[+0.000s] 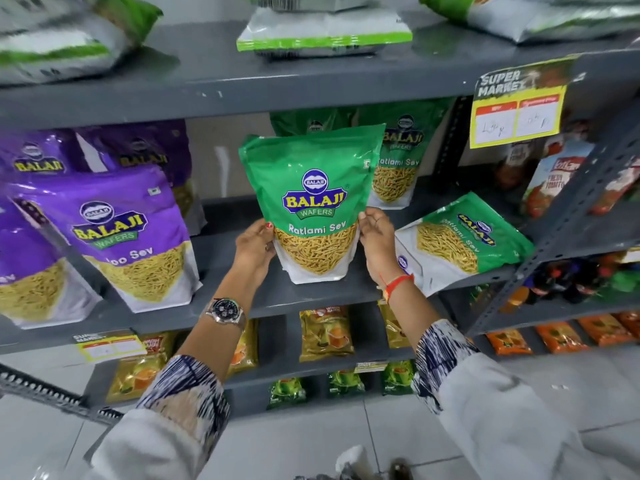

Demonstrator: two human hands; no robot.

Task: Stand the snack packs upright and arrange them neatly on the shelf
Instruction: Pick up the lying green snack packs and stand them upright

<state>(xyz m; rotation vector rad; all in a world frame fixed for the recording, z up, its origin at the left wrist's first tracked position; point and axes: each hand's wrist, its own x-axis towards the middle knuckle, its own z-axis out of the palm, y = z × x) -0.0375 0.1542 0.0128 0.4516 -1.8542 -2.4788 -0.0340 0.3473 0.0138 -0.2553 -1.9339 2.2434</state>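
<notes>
In the head view, a green Ratlami Sev pack (310, 202) is held upright at the centre of the frame, its long axis vertical, sealed top up and white base resting on the grey shelf (311, 296). Its front faces the camera and reads "BALAJI WAFERS" and "Ratlami Sev". The lower left edge of the pack is gripped by the left hand (254, 245), the thumb laid on the front; the lower right edge is gripped by the right hand (377, 242), its fingers (369, 220) curled onto the pack's side. A wristwatch (225, 311) is worn on the left wrist and a red thread band (398, 284) on the right.

To the right of centre, a second green pack (462, 239) of the same kind is seen tilted on the same shelf, its top pointing to the upper right and its base to the lower left. Behind the held pack, another green pack (398, 161) stands upright at the back.

At the left of the frame, purple Balaji packs (121, 233) ending in "Sev" stand upright, leaning slightly. At the upper right, a yellow price tag (517, 109) headed "SUPER MARKET" hangs from the shelf above; its handwriting cannot be read.
</notes>
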